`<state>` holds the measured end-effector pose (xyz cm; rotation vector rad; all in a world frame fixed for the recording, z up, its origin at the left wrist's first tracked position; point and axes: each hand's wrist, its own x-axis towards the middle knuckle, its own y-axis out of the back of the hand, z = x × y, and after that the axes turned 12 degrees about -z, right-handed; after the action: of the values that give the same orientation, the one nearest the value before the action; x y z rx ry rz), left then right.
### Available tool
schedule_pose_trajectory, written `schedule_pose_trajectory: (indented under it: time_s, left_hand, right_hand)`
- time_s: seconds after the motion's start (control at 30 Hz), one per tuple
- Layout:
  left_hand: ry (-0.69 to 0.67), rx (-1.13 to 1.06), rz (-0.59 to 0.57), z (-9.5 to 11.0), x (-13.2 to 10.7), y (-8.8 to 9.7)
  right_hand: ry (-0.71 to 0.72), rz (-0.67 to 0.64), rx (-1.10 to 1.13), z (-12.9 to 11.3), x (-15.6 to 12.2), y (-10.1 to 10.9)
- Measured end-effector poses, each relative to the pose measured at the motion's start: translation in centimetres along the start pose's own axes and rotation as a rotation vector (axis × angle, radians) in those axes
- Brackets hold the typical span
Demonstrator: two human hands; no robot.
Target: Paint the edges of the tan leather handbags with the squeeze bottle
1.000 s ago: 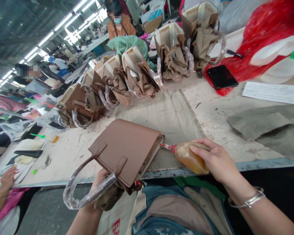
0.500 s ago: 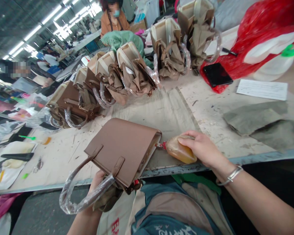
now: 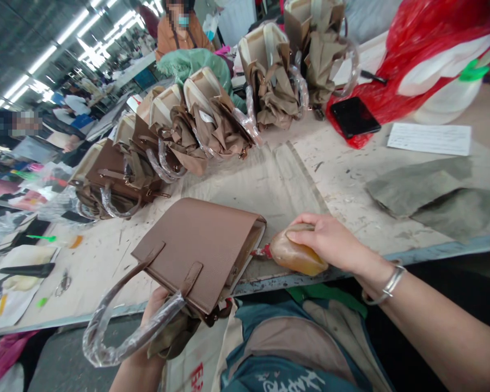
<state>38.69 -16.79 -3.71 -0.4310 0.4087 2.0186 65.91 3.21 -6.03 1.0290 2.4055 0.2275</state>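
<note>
A brown handbag (image 3: 200, 239) lies tilted at the table's front edge, its plastic-wrapped handle (image 3: 126, 348) looping toward me. My left hand (image 3: 158, 302) is under the bag's handle end, gripping it from below; most of its fingers are hidden behind the bag. In my right hand (image 3: 310, 234) is a squeeze bottle (image 3: 292, 256) of amber liquid, probably glue, held on its side. Its red-banded nozzle points left at the open side edge of the bag, close to the seam; whether it touches I cannot tell. Loose olive lining (image 3: 173, 332) hangs below the bag.
Several unfinished handbags (image 3: 218, 120) stand in a row along the back. To the right are a black phone (image 3: 354, 117), a red plastic bag (image 3: 416, 49), a white bottle with a green cap (image 3: 449, 98), paper (image 3: 428, 139) and dark fabric (image 3: 424, 185). Scissors (image 3: 63, 283) lie left.
The bottle in my right hand has shifted slightly left and lower, its nozzle now lower along the bag's side edge. The whole view has shifted a little; both holds stay the same.
</note>
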Motion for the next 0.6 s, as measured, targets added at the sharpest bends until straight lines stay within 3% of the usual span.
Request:
schedule_pose_trajectory:
  time_s: [0.13, 0.3, 0.47, 0.6]
  left_hand:
    - [-0.003, 0.046, 0.043, 0.6, -0.1, -0.4]
    - [0.022, 0.09, 0.08, 2.5, -0.5, -1.6]
    - [-0.012, 0.162, 0.111, 3.9, -0.6, -2.2]
    - [0.027, 0.029, 0.121, 4.7, -0.6, -2.3]
  right_hand:
    - [0.022, 0.163, -0.08, -0.1, 0.0, 0.0]
    - [0.076, 0.067, -0.073, 0.0, 0.0, -0.6]
    - [0.125, 0.319, -0.185, 0.7, -0.5, -0.2]
    - [0.155, 0.398, -0.099, 0.9, -1.3, 0.5]
